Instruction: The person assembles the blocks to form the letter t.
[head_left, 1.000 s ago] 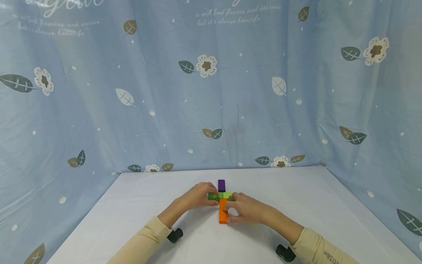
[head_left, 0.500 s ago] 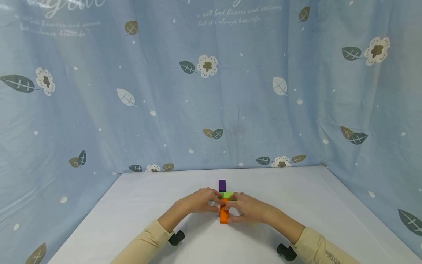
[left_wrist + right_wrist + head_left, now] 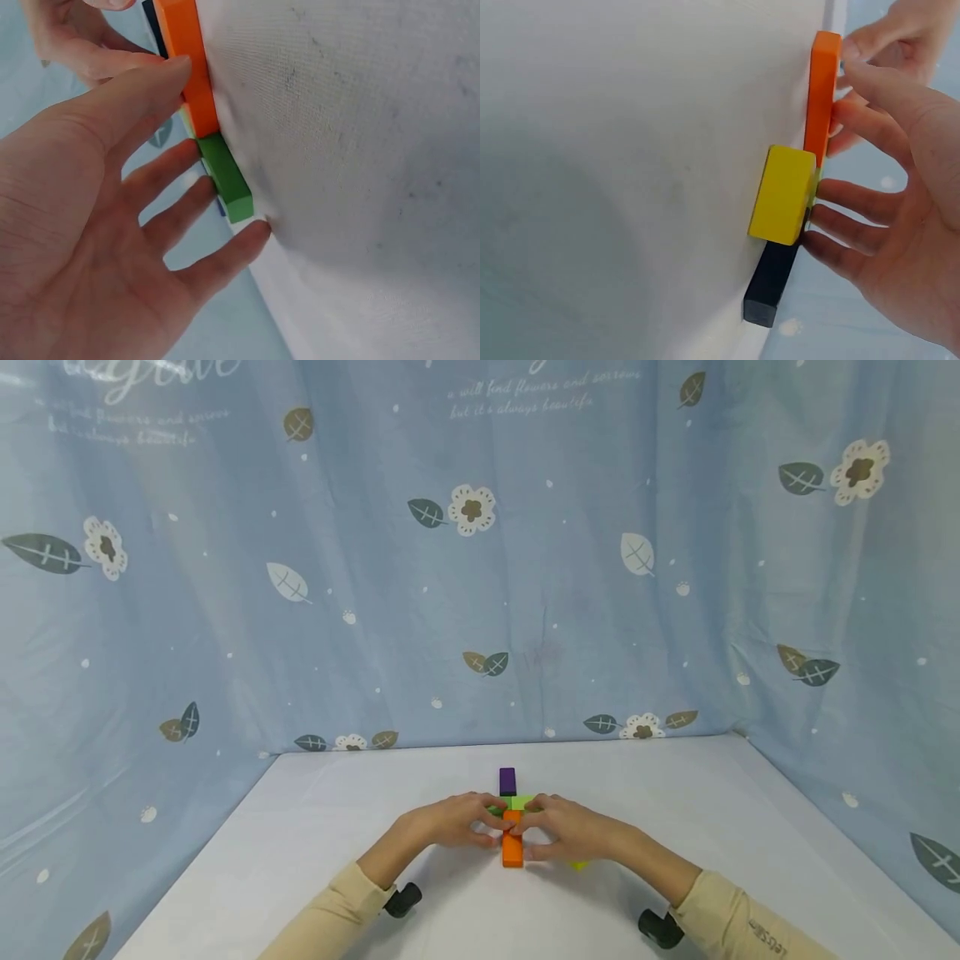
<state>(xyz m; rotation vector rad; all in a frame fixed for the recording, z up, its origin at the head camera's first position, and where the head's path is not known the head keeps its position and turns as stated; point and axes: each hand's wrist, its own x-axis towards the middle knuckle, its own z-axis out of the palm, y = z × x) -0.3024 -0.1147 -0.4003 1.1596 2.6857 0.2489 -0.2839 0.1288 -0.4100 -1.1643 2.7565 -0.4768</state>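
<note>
An orange block [image 3: 513,853] lies lengthwise between my two hands. My left hand [image 3: 456,821] comes in from the left, its thumb touching the orange block in the left wrist view and its other fingers stretched along a dark green block [image 3: 227,178]. From the right, my right hand [image 3: 572,832] reaches in with fingertips at the orange block's side and outstretched fingers beside a black block [image 3: 771,286]. Behind the orange block lies a light green block [image 3: 522,802], partly covered by the right fingers. A purple block [image 3: 507,782] stands farthest back.
A yellow block [image 3: 783,196] sits near my right hand, mostly hidden by it in the head view. The white tabletop [image 3: 360,777] spreads around the blocks. A blue patterned curtain [image 3: 375,610] encloses the back and sides.
My left hand has shifted right, from the dark green block's left end to the orange block, and now covers most of the green one. More yellow shows beneath my right hand.
</note>
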